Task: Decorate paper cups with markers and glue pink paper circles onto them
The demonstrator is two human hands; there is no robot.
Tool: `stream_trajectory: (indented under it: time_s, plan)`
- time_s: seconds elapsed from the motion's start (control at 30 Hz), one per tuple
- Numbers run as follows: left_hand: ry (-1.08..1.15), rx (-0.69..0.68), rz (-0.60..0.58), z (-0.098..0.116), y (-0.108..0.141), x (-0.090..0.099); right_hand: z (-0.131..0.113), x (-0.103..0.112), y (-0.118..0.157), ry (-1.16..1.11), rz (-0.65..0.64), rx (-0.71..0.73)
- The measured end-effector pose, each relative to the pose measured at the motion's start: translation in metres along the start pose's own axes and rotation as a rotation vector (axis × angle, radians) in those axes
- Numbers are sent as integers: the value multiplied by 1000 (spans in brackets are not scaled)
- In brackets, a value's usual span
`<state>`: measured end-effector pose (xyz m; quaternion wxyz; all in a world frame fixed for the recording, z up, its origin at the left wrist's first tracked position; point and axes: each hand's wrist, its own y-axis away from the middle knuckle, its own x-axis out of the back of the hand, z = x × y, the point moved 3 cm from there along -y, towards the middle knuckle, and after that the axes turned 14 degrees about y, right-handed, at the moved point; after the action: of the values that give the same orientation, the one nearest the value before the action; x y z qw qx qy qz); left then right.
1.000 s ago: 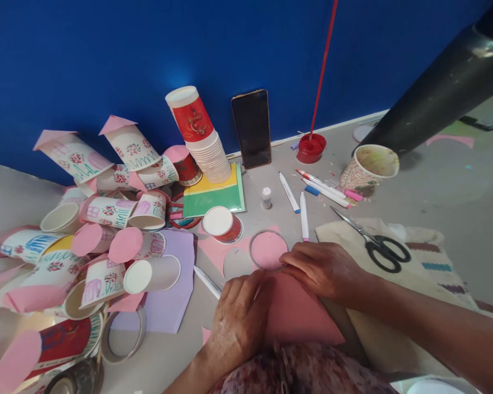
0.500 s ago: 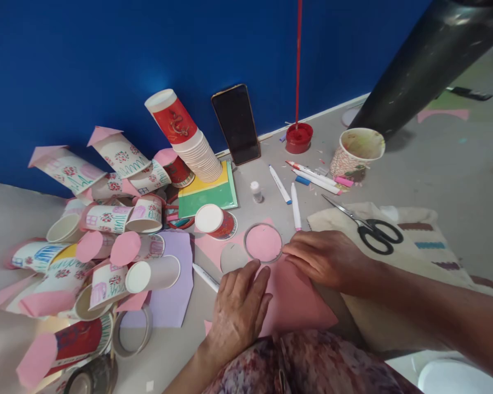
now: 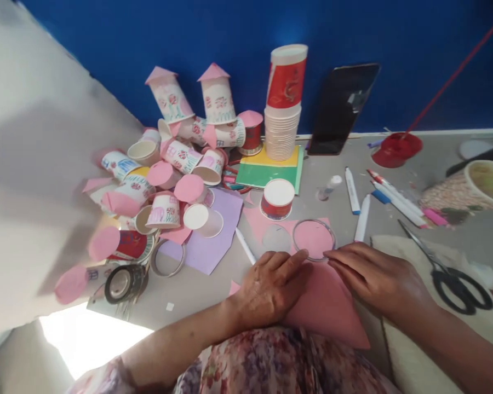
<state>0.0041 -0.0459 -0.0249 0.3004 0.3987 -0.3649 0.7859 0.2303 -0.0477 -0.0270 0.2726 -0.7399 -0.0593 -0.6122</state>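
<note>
Paper, pink (image 3: 331, 312), is laid flat at the near edge of the tabletop (image 3: 197, 293), within easy reach. On its far part a thin ring (image 3: 314, 220) is set, seemingly steadied from both sides: its rim is met by a fingertip of the left hand (image 3: 271, 284), loosely spread palm down, and by the right hand (image 3: 378, 273), fingers pressed together. Whether the ring is pinched cannot be told. Cups are stacked (image 3: 283, 109) by the back edge, presumably to spare working room.
</note>
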Motion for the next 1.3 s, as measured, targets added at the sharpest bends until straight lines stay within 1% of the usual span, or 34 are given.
stream_trajectory:
  time_s: [0.13,0.27,0.4,0.77,0.87,1.07,1.3]
  plan:
    - [-20,2,4,1,2,-1,-2,0,0,15,35,26]
    - [-23,7,3,2,1,0,-1,-2,1,19,24,23]
    - [-30,6,-23,2,0,1,-1,-4,0,17,18,19]
    - [-7,-1,9,1,1,1,-2,-3,-4,2,29,23]
    - [1,-4,19,0,1,0,-2,-3,-5,-6,15,8]
    - [13,20,-28,-2,-1,2,-2,-8,-6,-40,-22,-39]
    - [39,10,-25,-5,-1,1,-1,-14,-5,-44,-109,-71]
